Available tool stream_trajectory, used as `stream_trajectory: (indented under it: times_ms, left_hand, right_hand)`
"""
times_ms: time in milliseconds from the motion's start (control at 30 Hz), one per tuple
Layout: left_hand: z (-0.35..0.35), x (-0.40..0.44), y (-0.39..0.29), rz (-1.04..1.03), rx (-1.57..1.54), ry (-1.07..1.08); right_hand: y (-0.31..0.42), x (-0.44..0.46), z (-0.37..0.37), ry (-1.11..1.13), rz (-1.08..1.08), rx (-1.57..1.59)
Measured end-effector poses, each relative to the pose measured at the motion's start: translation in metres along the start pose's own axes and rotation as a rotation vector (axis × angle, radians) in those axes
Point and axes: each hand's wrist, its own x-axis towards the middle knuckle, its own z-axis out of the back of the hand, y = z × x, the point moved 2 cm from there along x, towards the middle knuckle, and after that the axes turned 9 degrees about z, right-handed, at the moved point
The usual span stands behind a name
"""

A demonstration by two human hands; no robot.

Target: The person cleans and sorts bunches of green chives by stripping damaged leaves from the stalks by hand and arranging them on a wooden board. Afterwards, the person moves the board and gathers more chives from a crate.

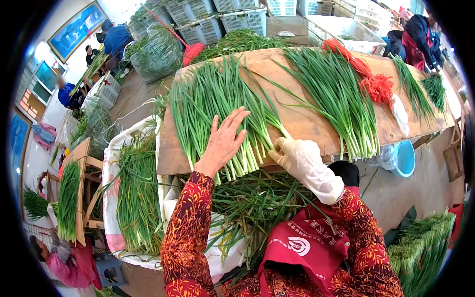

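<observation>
My left hand (225, 141), bare, lies flat with its fingers stretched out over the lower stems of a spread pile of garlic chives (208, 101). At the right side of that pile, my right hand (302, 158) wears a pale glove. Its thumb and fingers are closed on the white base of a few chive stems (282, 129). The stem ends of the pile point toward me, near the front edge of the wooden board (316, 132). Another pile of garlic chives (331, 94) rests on the board farther right.
Red ties (378, 88) and a small chive bunch (413, 89) occupy the board's right part. Left of it stands a white-lined container of chives (138, 193). Loose leaves (257, 198) fill the space below the board. A blue basin (404, 158) is at right. Other people work around the room.
</observation>
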Motion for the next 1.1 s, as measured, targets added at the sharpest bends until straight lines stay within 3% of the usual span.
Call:
stream_trajectory:
  times_ms: [167,300,433,600,700,867,933,1000,1100]
  left_hand:
    - [0.005,0.009,-0.019,-0.104,-0.056,-0.089]
    - [-0.009,0.020,-0.023,-0.176,0.100,-0.045]
    - [-0.011,0.018,0.001,-0.066,0.034,0.058]
    - [-0.014,0.017,0.003,-0.090,0.053,0.040]
    - [-0.015,0.017,0.001,-0.106,0.085,0.022]
    - [-0.017,0.017,0.000,-0.114,0.141,-0.003]
    - [-0.017,0.018,0.000,-0.117,0.131,-0.007]
    - [-0.018,0.017,0.002,-0.126,0.133,-0.012]
    - [-0.018,0.016,0.003,-0.131,0.132,-0.020]
  right_hand:
    - [0.015,-0.007,-0.006,-0.153,0.081,0.041]
    - [0.033,-0.010,-0.020,-0.099,0.183,0.104]
    - [0.021,-0.023,-0.001,0.143,0.053,0.241]
    - [-0.014,-0.023,0.022,-0.143,-0.022,0.161]
    - [-0.015,-0.013,0.022,-0.182,0.011,0.131]
    - [0.014,0.001,0.003,0.036,0.102,-0.026]
    - [0.017,-0.002,-0.010,-0.006,0.195,0.025]
    - [0.022,-0.005,-0.002,0.115,0.176,0.052]
    - [0.002,-0.012,0.020,-0.105,0.073,0.082]
